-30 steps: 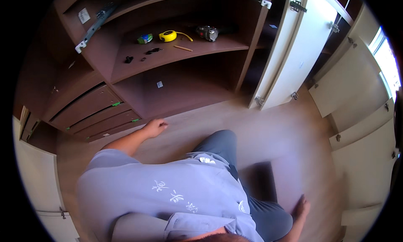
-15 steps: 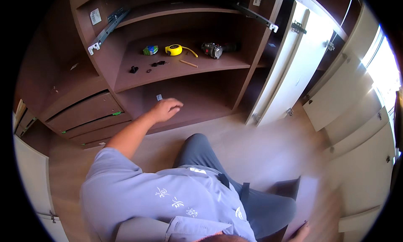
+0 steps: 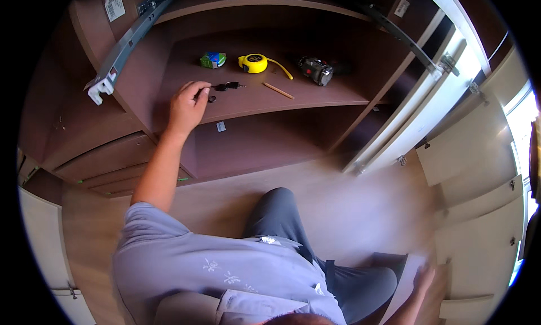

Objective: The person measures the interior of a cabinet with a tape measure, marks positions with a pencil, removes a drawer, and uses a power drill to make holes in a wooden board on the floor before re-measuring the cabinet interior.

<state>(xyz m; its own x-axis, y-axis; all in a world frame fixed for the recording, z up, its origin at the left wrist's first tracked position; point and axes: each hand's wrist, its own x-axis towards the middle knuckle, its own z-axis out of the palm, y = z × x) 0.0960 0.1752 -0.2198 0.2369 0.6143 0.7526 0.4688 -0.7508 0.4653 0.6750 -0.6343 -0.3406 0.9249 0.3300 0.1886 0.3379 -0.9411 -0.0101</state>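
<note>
My left hand is at the front of the cabinet shelf, its fingers drawn together over the spot where a small black part lay; what they hold is hidden. Just right of the fingertips are a small dark ring and black keys. My right hand, smeared by motion, is at the outer side of a drawer-like brown box beside my leg; its fingers cannot be made out.
The shelf also bears a green-blue box, a yellow tape measure, a pencil and a power drill. Metal drawer slides jut out above. White doors stand at right; loose panels lean beyond.
My left hand has moved up and left from below the shelf onto its front, covering the small black part. My right hand has moved up along the box. The view has shifted closer to the shelf.
</note>
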